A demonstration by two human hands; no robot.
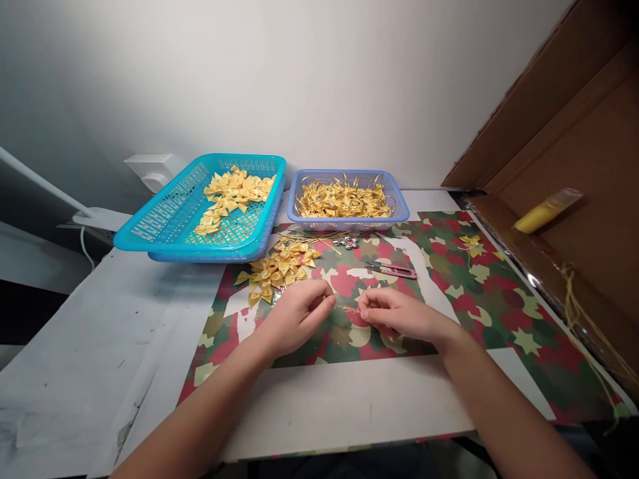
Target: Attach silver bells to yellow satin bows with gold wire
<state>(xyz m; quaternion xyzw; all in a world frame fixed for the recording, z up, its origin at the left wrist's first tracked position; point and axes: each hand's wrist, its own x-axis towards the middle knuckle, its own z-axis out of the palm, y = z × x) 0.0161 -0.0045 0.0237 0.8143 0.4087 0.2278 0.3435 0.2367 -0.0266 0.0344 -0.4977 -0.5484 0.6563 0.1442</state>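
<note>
My left hand (295, 313) and my right hand (394, 314) rest on a camouflage-patterned mat (449, 293), fingers pinched toward each other. Between them stretches a thin gold thread (347, 309), held at both ends. A pile of yellow ribbon bows (277, 268) lies just beyond my left hand. Pink thread snips (392, 268) lie beyond my right hand. Small silver bells (346, 242) sit near the baskets.
A teal basket (164, 223) holding yellow bows stands at the back left, a blue basket (399, 209) of gold pieces beside it. One loose bow (472, 243) lies at the right. A brown cardboard panel (574, 166) with a yellow tube (546, 210) leans on the right.
</note>
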